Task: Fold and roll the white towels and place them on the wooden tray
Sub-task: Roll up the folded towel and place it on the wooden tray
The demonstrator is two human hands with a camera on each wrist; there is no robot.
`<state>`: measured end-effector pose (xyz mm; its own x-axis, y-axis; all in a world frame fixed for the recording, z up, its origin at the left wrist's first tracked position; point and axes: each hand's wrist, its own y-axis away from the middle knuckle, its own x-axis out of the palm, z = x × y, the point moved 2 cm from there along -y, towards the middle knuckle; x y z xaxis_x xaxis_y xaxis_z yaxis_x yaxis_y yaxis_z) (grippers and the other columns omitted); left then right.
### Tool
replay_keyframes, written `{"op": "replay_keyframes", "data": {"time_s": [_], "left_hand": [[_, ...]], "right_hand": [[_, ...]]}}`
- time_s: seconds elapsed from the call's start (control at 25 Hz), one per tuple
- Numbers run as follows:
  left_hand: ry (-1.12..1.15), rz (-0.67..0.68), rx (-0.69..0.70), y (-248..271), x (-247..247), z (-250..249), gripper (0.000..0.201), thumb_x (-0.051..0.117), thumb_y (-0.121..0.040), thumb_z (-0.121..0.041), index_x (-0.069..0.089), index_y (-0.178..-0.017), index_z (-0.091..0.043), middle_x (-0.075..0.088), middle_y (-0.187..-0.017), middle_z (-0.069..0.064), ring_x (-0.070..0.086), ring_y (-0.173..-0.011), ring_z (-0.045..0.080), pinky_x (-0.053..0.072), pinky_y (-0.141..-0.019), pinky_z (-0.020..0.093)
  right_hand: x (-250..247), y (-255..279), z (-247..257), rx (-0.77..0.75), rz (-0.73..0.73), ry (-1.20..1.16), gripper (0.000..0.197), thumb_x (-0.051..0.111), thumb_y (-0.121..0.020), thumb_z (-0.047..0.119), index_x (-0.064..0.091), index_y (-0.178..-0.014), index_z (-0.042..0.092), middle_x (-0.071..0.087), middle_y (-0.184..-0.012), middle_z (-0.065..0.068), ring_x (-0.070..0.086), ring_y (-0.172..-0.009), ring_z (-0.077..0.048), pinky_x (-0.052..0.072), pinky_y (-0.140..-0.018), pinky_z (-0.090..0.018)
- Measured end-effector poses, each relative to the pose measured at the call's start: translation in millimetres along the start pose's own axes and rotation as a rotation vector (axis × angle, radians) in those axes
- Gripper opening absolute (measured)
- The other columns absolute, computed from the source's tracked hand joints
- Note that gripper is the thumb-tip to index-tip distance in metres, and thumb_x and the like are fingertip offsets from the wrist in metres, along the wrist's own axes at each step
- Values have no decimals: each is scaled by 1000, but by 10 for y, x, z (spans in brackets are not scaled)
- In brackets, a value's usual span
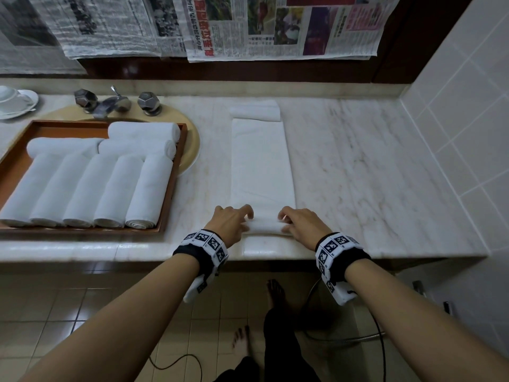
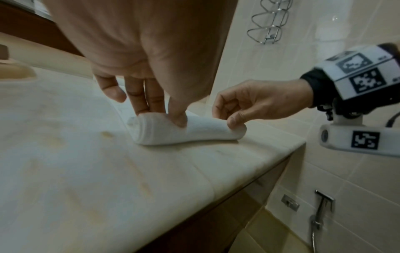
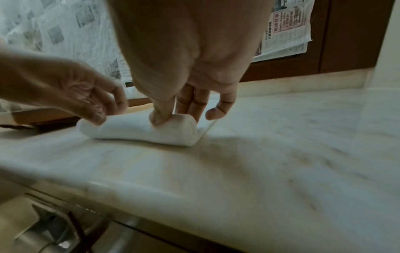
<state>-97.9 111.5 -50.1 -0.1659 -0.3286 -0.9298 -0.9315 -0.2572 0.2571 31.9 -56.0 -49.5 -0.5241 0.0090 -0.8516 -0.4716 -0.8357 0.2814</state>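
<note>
Counter [image 1: 358, 161]: pale marble, w/ basin at left.
Wooden tray [image 1: 176, 172]: over basin, holds eight rolled white towels [image 1: 82, 188]; five side by side in front, three crosswise behind.
Long folded towel [image 1: 261, 161]: flat on counter, just right of tray; near end rolled up at counter's front edge.
Small folded towel [image 1: 256, 110]: lies at the far end of long one.
Left hand [image 1: 232, 221]: thumb + fingers pinch roll's left end.
Right hand [image 1: 301, 223]: pinches roll's right end likewise.
</note>
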Motion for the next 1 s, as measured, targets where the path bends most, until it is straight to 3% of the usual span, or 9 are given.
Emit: {"op": "replay_keyframes", "data": {"time_s": [0.12,0.24,0.4,0.48,0.6,0.68,0.8,0.92,1.0], "left_hand": [[2,22,-47,-46,-36,-11,23,54,-95,-13,56,-115,-24,70,-107,-7,57,-105,16,33,-91,33],[-32,-39,-70,-101,-47,-78,19,56,-93,-12,64,-109,-20,62,-110,-1,55,-104,22,42,-89,34],[52,-92,-44,-79,-9,-202,25,52,-87,2,68,-103,-11,61,-103,4,59,-93,26,46,-76,30],[69,-135,-52,-23,34,-227,22,54,-88,-8,67,-105,-11,61,-104,3,58,-98,24,47,-76,31],[68,-130,-51,28,85,-235,29,62,-88,-25,63,-114,-12,59,-112,2,52,-108,20,47,-83,31],[16,-138,-45,-12,96,-231,28,63,-88,-19,61,-115,-11,59,-114,3,51,-110,20,47,-84,30],[-80,-150,-45,-50,95,-268,22,57,-88,-13,60,-109,-10,60,-111,5,52,-105,24,42,-85,31],[-191,-134,-63,-23,118,-298,23,48,-85,-6,55,-106,-11,57,-108,7,50,-101,26,35,-88,33],[-221,-119,-55,-8,117,-296,29,46,-82,-1,53,-108,-10,56,-109,8,49,-101,28,34,-90,36]], "right_hand": [[-31,-41,-6,-3,-14,-15,9,60,-92,20,60,-100,17,64,-102,2,58,-95,-20,46,-89,-39],[-6,-97,17,-32,-106,148,13,56,-94,21,65,-103,17,61,-106,3,50,-102,-20,40,-88,-37],[158,-75,134,-116,-237,127,10,58,-86,2,65,-91,7,59,-93,-7,56,-90,-27,49,-69,-41],[211,-33,188,-125,-281,120,6,63,-80,7,65,-85,5,59,-88,-7,57,-85,-26,51,-64,-38],[222,-53,191,-117,-242,135,17,68,-77,12,64,-92,4,60,-96,-8,54,-93,-24,50,-67,-36],[204,-85,179,-133,-248,166,16,68,-75,2,64,-91,4,61,-94,-9,56,-92,-27,50,-65,-36],[186,-125,167,-190,-237,219,25,79,-59,1,67,-79,7,63,-78,-6,60,-74,-26,50,-56,-32],[168,-137,137,-217,-217,317,25,80,-61,6,68,-83,9,64,-79,-5,61,-73,-26,48,-59,-35],[120,-123,136,-177,-150,364,25,67,-78,5,66,-102,9,64,-98,-6,60,-92,-28,44,-75,-39]]}}
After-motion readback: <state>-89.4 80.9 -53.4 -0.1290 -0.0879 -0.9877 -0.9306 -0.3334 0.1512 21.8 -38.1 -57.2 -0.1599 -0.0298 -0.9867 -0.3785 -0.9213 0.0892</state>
